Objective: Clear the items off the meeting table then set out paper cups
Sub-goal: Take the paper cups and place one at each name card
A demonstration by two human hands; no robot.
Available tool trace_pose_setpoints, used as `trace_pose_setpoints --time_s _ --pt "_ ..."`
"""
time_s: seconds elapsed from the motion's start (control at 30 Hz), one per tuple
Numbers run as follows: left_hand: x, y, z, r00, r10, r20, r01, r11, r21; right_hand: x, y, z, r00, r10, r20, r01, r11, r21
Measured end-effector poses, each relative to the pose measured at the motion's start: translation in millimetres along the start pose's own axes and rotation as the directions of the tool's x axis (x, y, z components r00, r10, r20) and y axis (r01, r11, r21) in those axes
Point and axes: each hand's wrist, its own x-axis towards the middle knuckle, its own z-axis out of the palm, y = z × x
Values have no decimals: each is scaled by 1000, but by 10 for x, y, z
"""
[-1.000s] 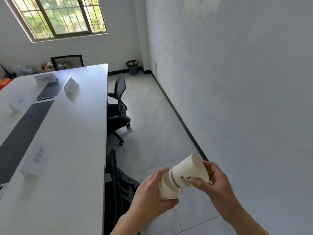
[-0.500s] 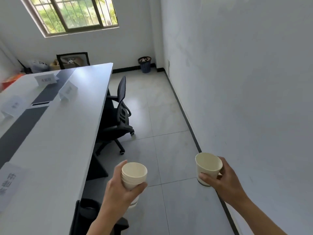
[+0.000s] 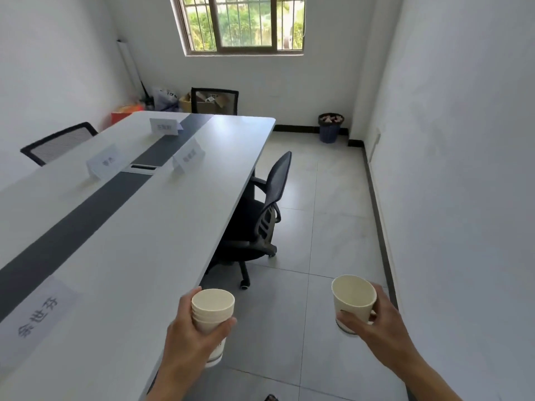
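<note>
My left hand [image 3: 192, 340] grips a stack of nested paper cups [image 3: 212, 309], upright, just off the near right edge of the long white meeting table [image 3: 162, 227]. My right hand [image 3: 376, 322] holds a single paper cup [image 3: 353, 299] upright over the floor, well to the right of the table. White name cards stand on the table: one near me at the left [image 3: 37, 314], and others farther along [image 3: 104, 162], [image 3: 188, 156], [image 3: 163, 126].
A black office chair [image 3: 260, 218] is tucked under the table's right side, with another chair [image 3: 58, 141] at the left and one [image 3: 214, 99] at the far end. A dark waste bin [image 3: 330, 127] sits in the far corner. Tiled floor runs between table and right wall.
My right hand pulled one cup off the stack, and the two hands moved apart. My view has swung left towards the table and the window.
</note>
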Motion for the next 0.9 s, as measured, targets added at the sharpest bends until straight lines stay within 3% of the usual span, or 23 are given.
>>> trace_pose_setpoints --time_s 0.3,0.5,0.67,0.8,0.9 --pt "1523 265 -22 991 15 -134 -16 1000 -9 1656 -398 445 994 -35 99 37 999 -23" --pt "1976 -13 -249 930 -144 -339 140 989 -35 2829 -524 1104 938 -70 339 80 997 -14" --pt "2377 -21 -351 802 -247 -544 251 966 -69 3840 -837 1786 826 -157 542 175 984 17" --pt "2574 75 -397 707 -269 -654 288 954 -81 4418 -1123 2363 680 -175 712 264 964 -15" --pt "2452 53 -419 591 -327 -738 345 929 -136 4565 -1351 2812 552 -170 816 305 952 -8"
